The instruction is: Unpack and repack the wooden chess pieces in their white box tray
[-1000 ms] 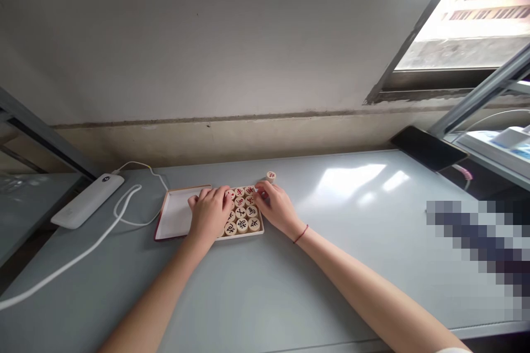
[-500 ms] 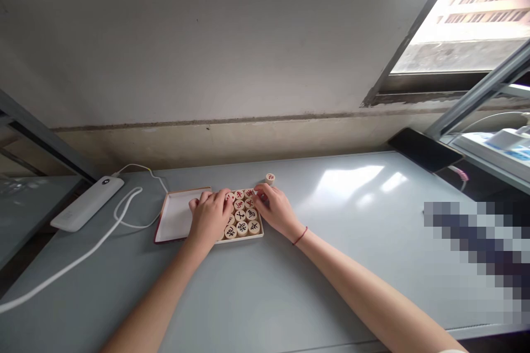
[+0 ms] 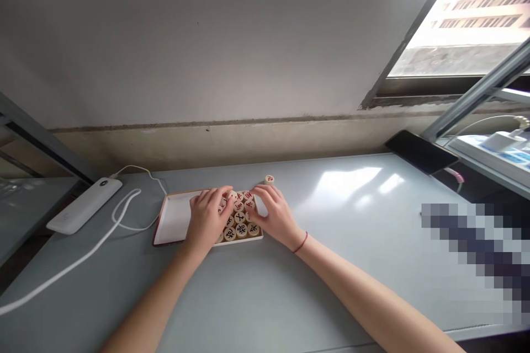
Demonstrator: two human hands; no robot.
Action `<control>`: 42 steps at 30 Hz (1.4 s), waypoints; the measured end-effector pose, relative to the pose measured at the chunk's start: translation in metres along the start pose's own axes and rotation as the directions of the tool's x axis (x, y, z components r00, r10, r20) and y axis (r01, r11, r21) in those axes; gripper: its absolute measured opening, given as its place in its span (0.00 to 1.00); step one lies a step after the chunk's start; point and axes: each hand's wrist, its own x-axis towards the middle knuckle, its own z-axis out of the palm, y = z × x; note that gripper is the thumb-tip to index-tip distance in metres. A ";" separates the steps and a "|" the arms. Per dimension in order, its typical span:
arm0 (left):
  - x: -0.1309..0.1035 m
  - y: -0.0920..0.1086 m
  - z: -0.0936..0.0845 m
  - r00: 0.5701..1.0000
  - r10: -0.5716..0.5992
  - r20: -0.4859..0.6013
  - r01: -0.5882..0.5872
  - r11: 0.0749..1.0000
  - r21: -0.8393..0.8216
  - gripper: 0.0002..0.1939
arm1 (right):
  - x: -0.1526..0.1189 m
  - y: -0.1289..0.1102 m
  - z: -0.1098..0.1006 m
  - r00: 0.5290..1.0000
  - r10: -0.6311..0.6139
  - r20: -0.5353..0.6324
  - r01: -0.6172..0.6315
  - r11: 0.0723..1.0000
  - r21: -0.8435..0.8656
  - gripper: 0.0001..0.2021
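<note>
A shallow open box point(image 3: 242, 242) holds rows of round wooden Chinese chess pieces point(image 3: 241, 230), with red characters at the back and black ones in front. My left hand point(image 3: 207, 215) lies over the box's left part and covers several pieces. Its thumb and index finger close around a red-marked Chinese chess piece point(image 3: 231, 194) in the back row. At the right side, my right hand point(image 3: 276, 215) has thumb and fingers apart, the tips touching pieces by the box's edge. One loose Chinese chess piece point(image 3: 269, 180) stands on the table behind my right hand.
The box lid point(image 3: 174, 218) lies open at the left of the box. Farther left are a white power bank point(image 3: 85, 207) and a white cable point(image 3: 95, 251) on the grey table point(image 3: 248, 298). A black phone-like slab point(image 3: 422, 151) leans at the back right.
My right thumb has moved left and forward over the pieces, widening the gap to its fingers. The red pieces at the back have shifted slightly. My left hand stays almost in place.
</note>
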 end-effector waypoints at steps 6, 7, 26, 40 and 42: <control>-0.007 0.021 -0.004 0.996 0.059 0.064 -0.045 0.977 -0.209 0.08 | -0.003 -0.021 0.001 0.987 -0.156 -0.027 0.158 0.985 0.071 0.10; -0.008 0.021 -0.004 0.996 0.046 0.082 -0.027 0.977 -0.213 0.08 | -0.002 -0.019 0.001 0.988 -0.149 -0.028 0.151 0.985 0.086 0.09; -0.004 -0.006 0.001 0.968 -0.168 0.184 0.084 0.914 0.396 0.15 | 0.003 0.080 -0.019 0.941 0.336 0.036 -0.324 0.928 -0.187 0.04; -0.003 -0.007 0.005 0.952 -0.216 0.218 0.141 0.939 0.314 0.17 | 0.000 0.083 -0.014 0.936 0.322 -0.145 -0.342 0.929 -0.144 0.07; -0.004 -0.006 0.004 0.950 -0.223 0.217 0.153 0.942 0.297 0.16 | 0.001 0.080 -0.013 0.934 0.311 -0.176 -0.336 0.932 -0.138 0.07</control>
